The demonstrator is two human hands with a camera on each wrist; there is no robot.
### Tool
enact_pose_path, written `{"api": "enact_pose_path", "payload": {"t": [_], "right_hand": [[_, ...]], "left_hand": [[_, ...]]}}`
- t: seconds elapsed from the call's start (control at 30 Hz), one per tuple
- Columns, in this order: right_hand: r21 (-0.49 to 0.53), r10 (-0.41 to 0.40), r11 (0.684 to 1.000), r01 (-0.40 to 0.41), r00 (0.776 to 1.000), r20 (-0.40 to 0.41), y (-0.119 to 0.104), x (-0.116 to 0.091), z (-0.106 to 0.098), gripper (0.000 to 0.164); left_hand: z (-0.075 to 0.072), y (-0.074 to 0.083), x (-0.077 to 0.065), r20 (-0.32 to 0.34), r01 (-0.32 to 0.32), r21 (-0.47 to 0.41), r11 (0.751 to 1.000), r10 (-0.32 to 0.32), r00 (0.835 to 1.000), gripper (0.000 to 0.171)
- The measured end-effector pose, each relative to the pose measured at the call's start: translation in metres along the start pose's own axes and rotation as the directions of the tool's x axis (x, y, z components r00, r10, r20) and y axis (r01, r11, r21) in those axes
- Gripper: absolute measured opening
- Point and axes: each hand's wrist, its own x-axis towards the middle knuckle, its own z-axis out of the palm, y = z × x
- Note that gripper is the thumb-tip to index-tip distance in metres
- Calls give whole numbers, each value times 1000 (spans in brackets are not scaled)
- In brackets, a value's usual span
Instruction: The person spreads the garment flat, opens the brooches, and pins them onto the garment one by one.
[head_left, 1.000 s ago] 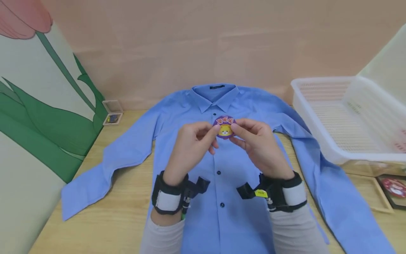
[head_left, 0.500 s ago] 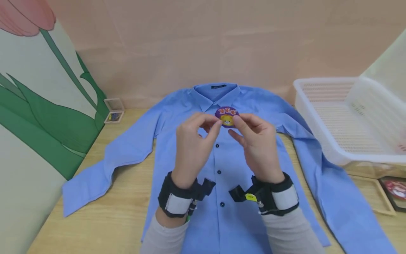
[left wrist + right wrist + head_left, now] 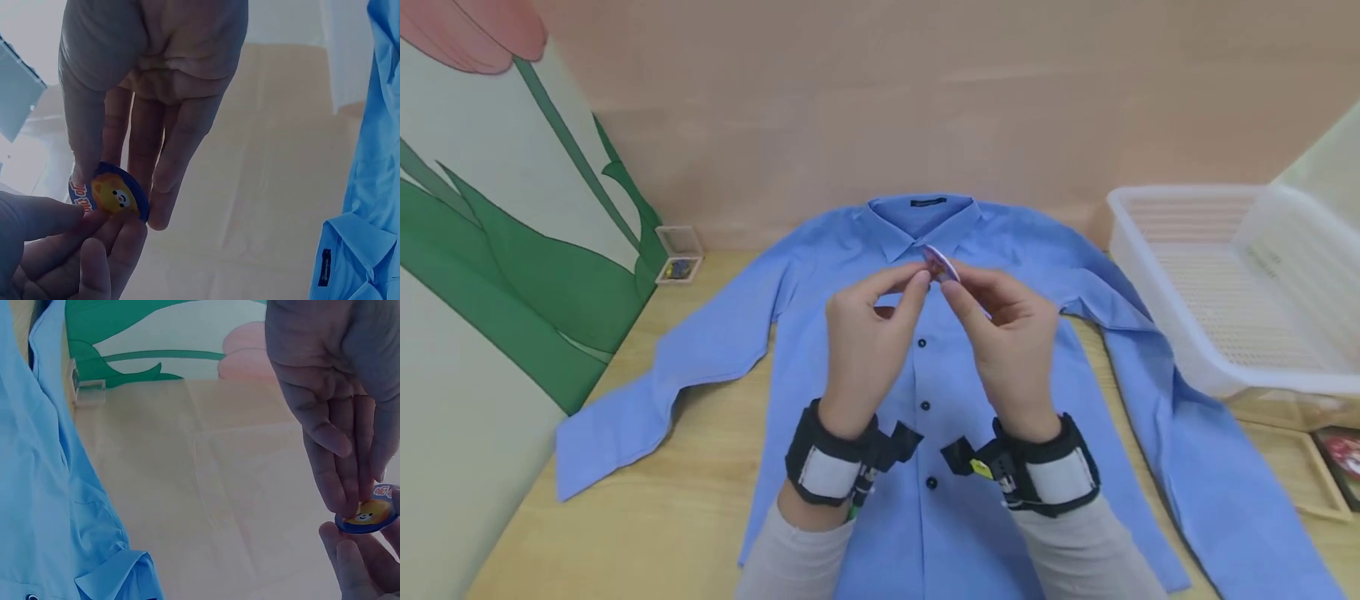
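A round button badge (image 3: 942, 264) is held in front of the collar of a blue long-sleeved shirt (image 3: 955, 533), which lies spread out. In the head view the badge is tilted almost edge-on. The wrist views show its printed face, a yellow bear on purple with lettering: the badge (image 3: 115, 190) on the left, the badge (image 3: 369, 515) on the right. My left hand (image 3: 872, 342) pinches one edge between thumb and fingers. The opposite edge is pinched by my right hand (image 3: 1015, 342). The back of the badge is mostly hidden.
At right stands a white plastic basket (image 3: 1225, 379), overlapping the right sleeve's side. Below it lie a wooden tray (image 3: 1296, 467) and a dark-framed item (image 3: 1343, 454). A small lidded box (image 3: 679, 268) with little things inside sits at the back left, by the flower-printed panel (image 3: 497, 275).
The badge has risen slightly towards the collar and turned from face-on to nearly edge-on. Both hands moved up with it, their wrists closer together, and kept their pinch.
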Motion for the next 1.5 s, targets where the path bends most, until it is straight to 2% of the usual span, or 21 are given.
{"api": "enact_pose_path", "payload": {"t": [0.3, 0.53, 0.7, 0.87, 1.07, 1.17, 1.27, 1.33, 1.4, 1.5], "right_hand": [[-128, -82, 987, 92, 993, 80, -1, -1, 4, 27], [-253, -98, 960, 120, 990, 98, -2, -3, 6, 31], [-304, -97, 946, 117, 992, 82, 0, -3, 6, 32], [-330, -84, 940, 92, 996, 37, 1, -3, 4, 26], [-287, -85, 955, 81, 996, -3, 2, -1, -2, 16], [-213, -40, 977, 32, 999, -33, 1, 1, -4, 12], [-99, 67, 992, -71, 997, -46, 0, 2, -7, 17], [-49, 144, 988, -145, 989, -33, -2, 2, -9, 22], [-42, 205, 978, -205, 979, -6, -3, 3, -12, 25], [-88, 251, 965, -248, 968, 27, -4, 4, -14, 27]], "left_hand": [[-1, -1, 7, 14, 46, -106, 993, -45, 999, 27], [0, -1, 7, -4, 73, -189, 979, -75, 997, 24], [1, -9, 8, 9, 82, -221, 972, -82, 997, 23], [2, -14, 8, 34, 82, -233, 969, -76, 997, 22], [2, -17, 8, 52, 93, -236, 967, -83, 995, 20], [1, -18, 7, 65, 103, -237, 966, -90, 994, 20], [1, -18, 7, 97, 115, -235, 965, -94, 991, 19], [0, -19, 7, 130, 125, -230, 965, -97, 987, 18], [0, -19, 8, 168, 136, -215, 967, -101, 981, 17], [0, -19, 8, 230, 165, -192, 967, -119, 966, 17]]}}
